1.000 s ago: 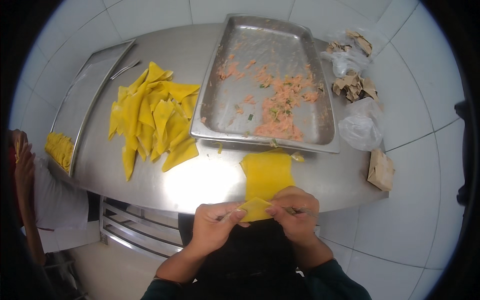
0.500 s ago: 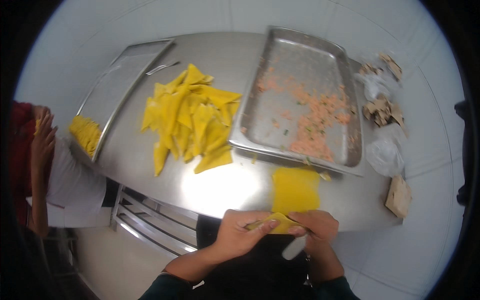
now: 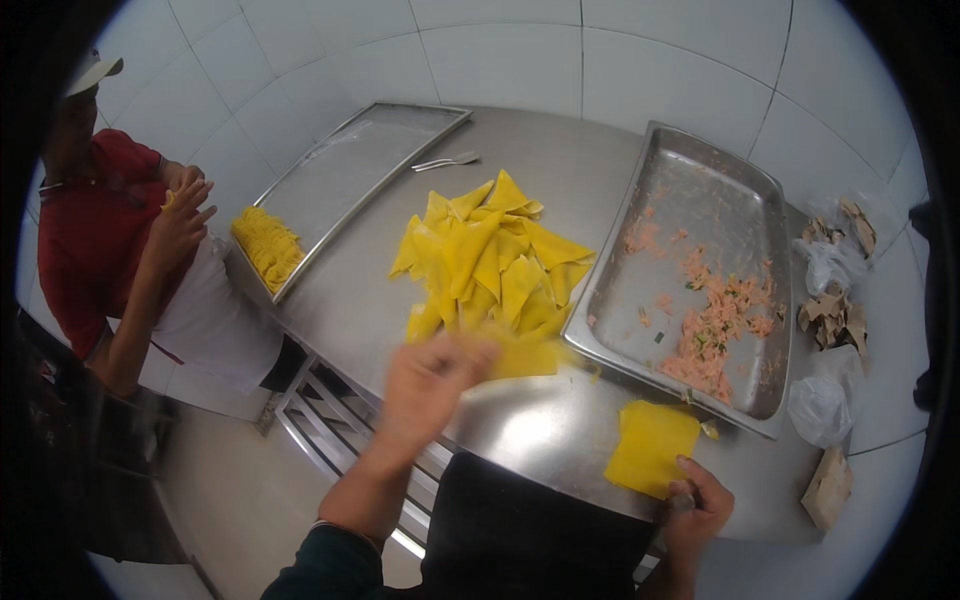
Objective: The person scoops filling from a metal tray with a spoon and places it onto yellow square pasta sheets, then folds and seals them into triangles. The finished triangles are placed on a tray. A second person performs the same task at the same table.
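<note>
view: 1, head | left of 2 fisheyes | faces down | steel table [image 3: 350,270] near | tiled wall [image 3: 510,60] beyond

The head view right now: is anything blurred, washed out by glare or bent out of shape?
Head view: the left hand is smeared, likely motion blur, while the yellow folded pieces beyond it look clearer; also in the head view, white glare sits on the steel table; toward the head view's rim, tile lines on the wall curve.

At the counter [image 3: 560,440] front edge, the left hand [image 3: 428,385] is blurred; the right hand [image 3: 702,515] mostly hides a grey tool [image 3: 682,501].
</note>
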A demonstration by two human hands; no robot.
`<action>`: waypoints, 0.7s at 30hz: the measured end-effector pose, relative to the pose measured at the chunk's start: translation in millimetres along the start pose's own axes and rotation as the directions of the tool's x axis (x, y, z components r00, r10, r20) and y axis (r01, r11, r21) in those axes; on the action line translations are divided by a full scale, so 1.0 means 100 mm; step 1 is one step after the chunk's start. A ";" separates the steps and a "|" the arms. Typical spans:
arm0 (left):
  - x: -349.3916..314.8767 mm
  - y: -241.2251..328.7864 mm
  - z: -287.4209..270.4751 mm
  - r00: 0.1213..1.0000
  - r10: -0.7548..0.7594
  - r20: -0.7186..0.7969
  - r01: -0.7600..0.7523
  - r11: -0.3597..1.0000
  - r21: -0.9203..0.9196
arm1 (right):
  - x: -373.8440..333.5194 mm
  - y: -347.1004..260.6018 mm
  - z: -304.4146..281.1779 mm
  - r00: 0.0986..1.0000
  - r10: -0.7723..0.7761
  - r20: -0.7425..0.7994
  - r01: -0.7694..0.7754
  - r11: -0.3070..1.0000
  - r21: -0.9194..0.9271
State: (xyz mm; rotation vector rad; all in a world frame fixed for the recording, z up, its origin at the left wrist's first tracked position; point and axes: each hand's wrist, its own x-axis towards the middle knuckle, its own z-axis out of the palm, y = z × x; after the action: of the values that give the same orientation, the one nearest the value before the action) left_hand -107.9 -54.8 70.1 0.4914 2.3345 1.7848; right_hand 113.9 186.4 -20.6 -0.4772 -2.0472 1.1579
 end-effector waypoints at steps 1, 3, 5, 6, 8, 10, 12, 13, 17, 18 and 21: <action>0.08 0.02 -0.05 0.952 0.057 -0.300 -0.106 0.983 -0.151 | 0.00 0.04 -0.02 0.998 0.063 -0.032 -0.063 0.998 0.006; 0.19 0.05 -0.15 0.660 0.571 -0.489 -0.296 0.795 0.529 | -0.03 0.08 -0.13 0.983 0.181 0.015 -0.182 0.982 0.056; 0.10 0.01 -0.05 0.710 0.625 -0.325 -0.360 0.718 0.596 | -0.06 0.14 -0.19 0.987 0.163 -0.008 -0.162 0.983 0.086; -0.02 -0.04 0.06 0.750 0.620 -0.231 -0.456 0.737 0.499 | -0.07 0.17 -0.22 0.989 0.139 -0.053 -0.135 0.988 0.068; -0.30 -0.14 0.37 0.911 0.368 0.186 -0.410 0.861 0.301 | -0.07 0.23 -0.28 0.989 0.086 -0.120 -0.080 0.995 0.051; -0.43 -0.25 0.76 0.787 0.398 0.471 -0.514 0.845 0.144 | -0.04 0.28 -0.34 0.967 0.153 -0.205 -0.154 0.988 0.010; -0.52 -0.28 1.14 0.680 0.437 0.589 -0.578 0.814 0.063 | -0.01 0.31 -0.41 0.927 0.228 -0.296 -0.247 0.969 -0.028; -0.56 -0.26 1.31 0.647 0.462 0.606 -0.605 0.795 0.040 | -0.01 0.31 -0.44 0.922 0.266 -0.281 -0.260 0.964 0.059; -0.53 -0.19 1.71 0.556 0.411 0.723 -0.683 0.722 0.115 | -0.03 0.34 -0.50 0.888 0.390 -0.245 -0.308 0.899 0.312; -0.51 -0.19 1.75 0.563 0.409 0.718 -0.688 0.713 0.133 | -0.03 0.35 -0.50 0.882 0.398 -0.250 -0.300 0.886 0.353; -0.46 -0.20 1.81 0.583 0.376 0.720 -0.645 0.754 0.129 | -0.04 0.37 -0.48 0.872 0.398 -0.284 -0.294 0.891 0.345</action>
State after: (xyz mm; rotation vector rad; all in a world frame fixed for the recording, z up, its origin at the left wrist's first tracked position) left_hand -9.5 88.5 -1.7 1.7267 2.0745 0.9690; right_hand 150.7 230.9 -37.4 -0.8644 -1.4870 1.4448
